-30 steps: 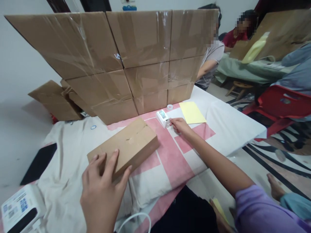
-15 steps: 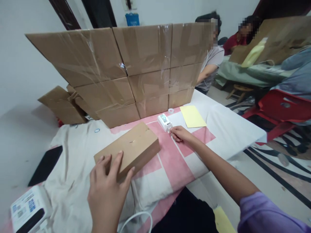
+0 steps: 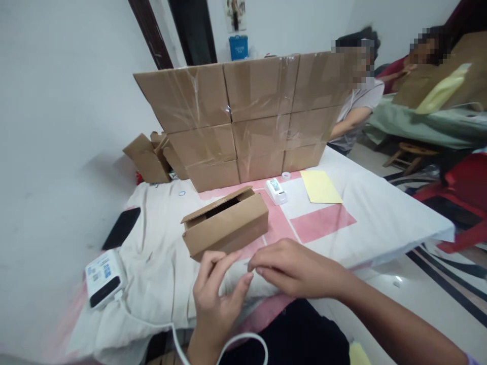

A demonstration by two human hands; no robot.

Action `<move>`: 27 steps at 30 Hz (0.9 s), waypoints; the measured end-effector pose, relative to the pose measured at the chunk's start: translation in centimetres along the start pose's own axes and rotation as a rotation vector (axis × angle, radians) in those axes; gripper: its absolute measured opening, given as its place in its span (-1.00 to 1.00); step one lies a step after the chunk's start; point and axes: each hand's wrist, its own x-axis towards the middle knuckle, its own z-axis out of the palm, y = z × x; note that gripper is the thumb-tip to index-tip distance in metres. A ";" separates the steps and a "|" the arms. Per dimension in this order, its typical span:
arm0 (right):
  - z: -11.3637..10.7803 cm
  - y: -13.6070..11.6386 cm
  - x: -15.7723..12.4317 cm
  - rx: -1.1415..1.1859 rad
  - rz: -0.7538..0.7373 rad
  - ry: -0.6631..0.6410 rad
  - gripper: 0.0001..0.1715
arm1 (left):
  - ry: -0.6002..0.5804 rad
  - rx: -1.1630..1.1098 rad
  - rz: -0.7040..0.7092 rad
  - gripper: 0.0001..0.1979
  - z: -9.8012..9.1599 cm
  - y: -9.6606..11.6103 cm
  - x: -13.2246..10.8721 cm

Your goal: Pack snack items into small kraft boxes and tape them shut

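Note:
In the head view, my two hands meet at the front edge of the table, just before a brown cardboard box (image 3: 228, 228). My right hand (image 3: 299, 268) has its thumb and fingers pinched together; anything between them is too small to make out. My left hand (image 3: 218, 296) has thumb and forefinger apart, the thumb tip close to the right fingertips, and nothing shows in it. The box's long top flap stands slightly raised, leaving a dark gap. Behind its right end sits a small white device (image 3: 276, 191) with a picture on top.
A wall of taped cardboard boxes (image 3: 258, 116) stands across the back. A clear tape roll (image 3: 286, 175) and yellow paper (image 3: 321, 186) lie at right. On the left are a black flat object (image 3: 122, 228) and a white cabled box (image 3: 104, 279). Other people sit beyond.
My right hand has come back from the white device to my left hand. My left hand has let go of the cardboard box, which now lies turned with its flap side up. The view has shifted left.

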 end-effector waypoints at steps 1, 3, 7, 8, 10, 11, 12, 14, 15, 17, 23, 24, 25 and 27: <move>0.4 -0.5 0.0 -0.030 0.002 -0.030 -0.78 | -0.023 -0.048 -0.007 -0.75 0.1 0.1 -0.3; 1.0 -1.1 0.2 -0.051 0.017 -0.057 -0.78 | -0.008 -0.092 -0.001 -0.77 0.3 0.2 -1.0; 2.1 -0.3 0.7 0.007 0.117 -0.036 -0.73 | 0.087 -0.065 0.007 -0.76 0.0 0.3 -1.8; 2.4 0.3 0.8 -0.005 0.177 -0.020 -0.68 | 0.148 -0.056 -0.019 -0.78 -0.3 0.3 -1.8; 3.0 2.0 0.5 -0.065 0.294 -0.003 -0.63 | 0.346 -0.037 -0.120 -0.84 -1.2 0.1 -1.4; 3.3 2.9 0.3 -0.095 0.339 -0.007 -0.62 | 0.441 -0.031 -0.181 -0.87 -1.8 -0.1 -1.1; 3.5 3.8 0.1 -0.113 0.374 -0.016 -0.61 | 0.507 -0.028 -0.230 -0.90 -2.3 -0.3 -0.8; 3.7 5.0 -0.4 -0.093 0.412 -0.032 -0.58 | 0.489 -0.049 -0.277 -0.92 -3.2 -0.8 -0.1; 3.7 5.2 -0.4 -0.061 0.415 -0.023 -0.56 | 0.425 -0.070 -0.293 -0.92 -3.5 -1.0 0.1; 3.5 4.8 -0.2 0.024 0.375 0.046 -0.57 | 0.274 -0.102 -0.310 -0.92 -3.8 -1.3 0.4; 3.6 1.4 2.7 0.086 0.054 0.260 -0.75 | -0.074 -0.108 -0.346 -0.91 -3.0 -1.0 0.9; 3.9 1.1 3.0 0.068 0.029 0.267 -0.80 | -0.084 -0.104 -0.342 -0.92 -2.9 -0.9 0.9; 4.3 0.9 3.3 0.056 0.019 0.275 -0.82 | -0.081 -0.090 -0.330 -0.92 -2.8 -0.9 0.9; 4.9 1.0 3.4 0.052 0.038 0.295 -0.76 | -0.053 -0.020 -0.298 -0.93 -2.8 -1.2 1.0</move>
